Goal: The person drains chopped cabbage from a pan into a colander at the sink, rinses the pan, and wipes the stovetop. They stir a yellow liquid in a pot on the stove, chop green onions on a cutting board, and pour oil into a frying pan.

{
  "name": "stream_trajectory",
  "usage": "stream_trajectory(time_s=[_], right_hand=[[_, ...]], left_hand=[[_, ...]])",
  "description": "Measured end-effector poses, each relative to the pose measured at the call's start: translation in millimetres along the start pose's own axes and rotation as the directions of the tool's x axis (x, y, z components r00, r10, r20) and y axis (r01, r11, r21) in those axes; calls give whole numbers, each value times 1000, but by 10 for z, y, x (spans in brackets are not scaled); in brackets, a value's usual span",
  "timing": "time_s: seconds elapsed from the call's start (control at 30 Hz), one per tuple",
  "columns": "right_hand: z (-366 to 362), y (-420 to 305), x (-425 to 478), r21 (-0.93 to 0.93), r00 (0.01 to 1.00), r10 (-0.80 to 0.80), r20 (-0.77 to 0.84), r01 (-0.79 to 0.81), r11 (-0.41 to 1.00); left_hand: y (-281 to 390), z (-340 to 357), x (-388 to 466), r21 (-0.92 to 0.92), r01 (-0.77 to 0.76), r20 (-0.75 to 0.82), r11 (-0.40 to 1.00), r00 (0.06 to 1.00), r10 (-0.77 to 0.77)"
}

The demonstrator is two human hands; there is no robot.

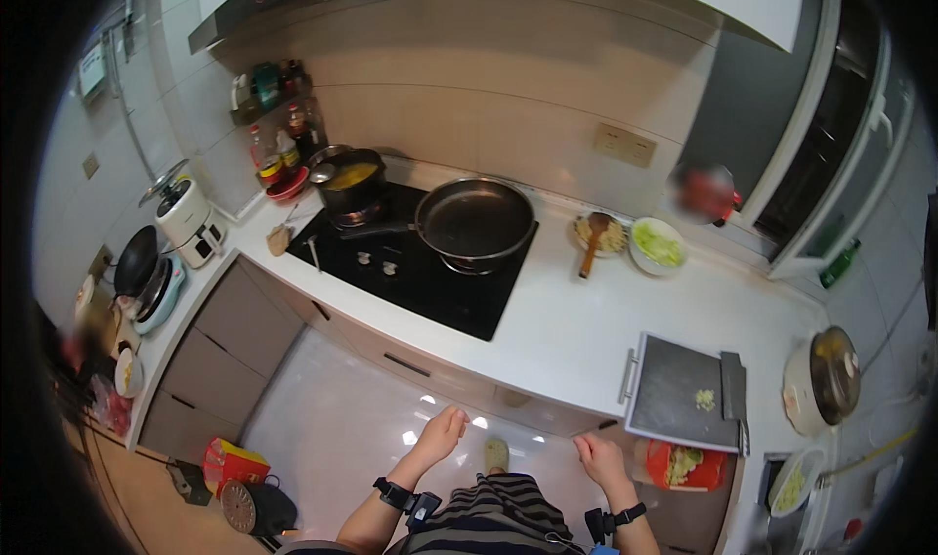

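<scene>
My left hand point(442, 435) hangs over the floor in front of the counter, fingers curled, with nothing visible in it. Further right, near the drawer fronts and left of the cutting board, is my right hand point(599, 458), also loosely curled and seemingly holding nothing. A black frying pan point(475, 218) rests on the right burner of the black glass cooktop point(440, 291). On the left burner stands a dark pot point(350, 181) with yellowish contents. A grey cutting board point(674, 394) bears a small heap of chopped pale food point(704, 400).
Bowls of shredded food point(612, 238) with a wooden spatula point(595, 246) and of chopped greens point(658, 246) stand near the wall. A red waste container point(685, 467) hangs below the board. Right are a rice cooker point(799, 394) and colander point(790, 490); left, an air fryer point(183, 218).
</scene>
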State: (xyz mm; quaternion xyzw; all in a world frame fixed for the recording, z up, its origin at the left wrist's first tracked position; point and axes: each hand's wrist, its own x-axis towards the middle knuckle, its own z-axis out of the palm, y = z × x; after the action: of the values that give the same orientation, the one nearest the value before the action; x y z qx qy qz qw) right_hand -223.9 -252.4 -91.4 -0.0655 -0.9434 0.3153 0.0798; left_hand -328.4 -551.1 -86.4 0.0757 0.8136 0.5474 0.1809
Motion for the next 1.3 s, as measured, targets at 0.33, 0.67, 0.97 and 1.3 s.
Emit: stream_trajectory(time_s=[0.33, 0.67, 0.97, 1.3], right_hand=[[235, -22, 1448, 113, 984, -76, 159, 58, 992], [568, -95, 2182, 79, 960, -146, 239, 131, 988], [1084, -940, 2715, 104, 956, -223, 189, 206, 973], [2505, -2536, 3021, 50, 918, -280, 282, 277, 960]], left_hand=[[301, -559, 697, -45, 140, -169, 989, 975, -145], [210, -980, 998, -30, 104, -344, 994, 933, -108], [-190, -1924, 1305, -139, -73, -452, 988, 892, 3], [-1130, -3700, 1464, -158, -20, -251, 987, 968, -20]])
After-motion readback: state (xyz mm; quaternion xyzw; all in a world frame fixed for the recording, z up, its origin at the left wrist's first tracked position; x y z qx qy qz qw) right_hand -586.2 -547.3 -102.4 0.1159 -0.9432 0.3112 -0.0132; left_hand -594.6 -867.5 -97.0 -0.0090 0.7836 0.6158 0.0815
